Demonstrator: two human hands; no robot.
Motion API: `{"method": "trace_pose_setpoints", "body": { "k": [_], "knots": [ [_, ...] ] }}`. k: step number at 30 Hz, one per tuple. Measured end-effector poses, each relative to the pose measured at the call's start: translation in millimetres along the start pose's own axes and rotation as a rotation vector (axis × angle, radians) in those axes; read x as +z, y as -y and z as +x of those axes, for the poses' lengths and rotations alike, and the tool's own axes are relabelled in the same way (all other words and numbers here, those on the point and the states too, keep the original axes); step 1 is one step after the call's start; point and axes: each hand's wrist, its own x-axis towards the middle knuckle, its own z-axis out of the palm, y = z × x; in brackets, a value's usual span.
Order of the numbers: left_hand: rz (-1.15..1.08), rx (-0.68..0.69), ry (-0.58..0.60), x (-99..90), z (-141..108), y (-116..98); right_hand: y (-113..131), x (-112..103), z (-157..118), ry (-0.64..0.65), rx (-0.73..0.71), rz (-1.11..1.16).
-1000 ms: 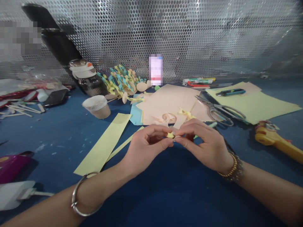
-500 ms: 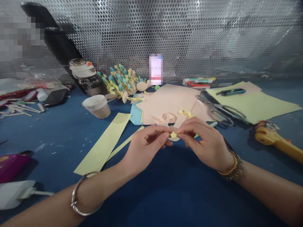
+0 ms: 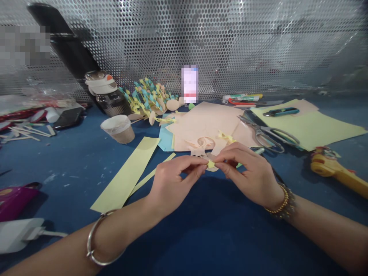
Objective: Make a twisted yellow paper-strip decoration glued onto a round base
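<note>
A small yellow paper piece [image 3: 211, 164] is pinched between both hands at the middle of the view. My left hand [image 3: 175, 184] grips its left edge with thumb and forefinger. On the opposite side, my right hand [image 3: 248, 174] holds the right edge in the same kind of pinch. Behind the fingers lie curled pale paper strips [image 3: 202, 142] on a stack of pink sheets [image 3: 205, 120]. A wide yellow paper strip [image 3: 129, 174] and a narrow yellow strip [image 3: 151, 175] lie left of my left hand.
A paper cup [image 3: 118, 130], a dark bottle [image 3: 107, 96] and a bunch of paper ribbons [image 3: 151, 96] stand at the back left. Scissors [image 3: 267, 134], a cutter [image 3: 281, 112] and a yellow tape dispenser [image 3: 333, 168] are at the right. A phone [image 3: 189, 84] leans on the mesh.
The fingers of my left hand have shifted and straightened into a flatter pinch, and its back has turned more toward the camera. My right hand has barely moved.
</note>
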Motion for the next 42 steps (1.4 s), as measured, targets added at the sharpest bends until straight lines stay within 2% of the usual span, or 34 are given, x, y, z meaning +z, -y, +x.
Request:
{"method": "trace_pose_setpoints", "body": {
  "k": [8, 17, 21, 25, 31, 36, 42],
  "knots": [
    [0.16, 0.123, -0.017, -2.6, 0.1, -0.1, 0.4, -0.3, -0.3, 0.019, -0.019, -0.055],
    [0.151, 0.146, -0.028, -2.3, 0.1, -0.7, 4.8, -1.1, -1.0, 0.022, -0.023, -0.045],
    [0.055, 0.035, -0.001, -1.5, 0.3, -0.9, 3.9, -0.5, -0.6, -0.002, -0.028, -0.057],
    [-0.255, -0.145, 0.058, 0.8, 2.1, -0.1, -0.3, -0.4, -0.9, -0.017, -0.04, -0.087],
    [-0.571, -0.282, 0.155, 3.8, 6.2, 1.6, -2.2, 0.3, -2.3, -0.004, -0.053, -0.065],
    [-0.668, -0.39, 0.127, 4.1, 8.3, 2.6, 0.6, -0.2, -2.3, -0.009, -0.005, -0.063],
    [-0.692, -0.423, 0.096, 3.9, 9.6, 2.1, 2.9, -0.2, -2.3, 0.005, -0.007, -0.053]
  ]
}}
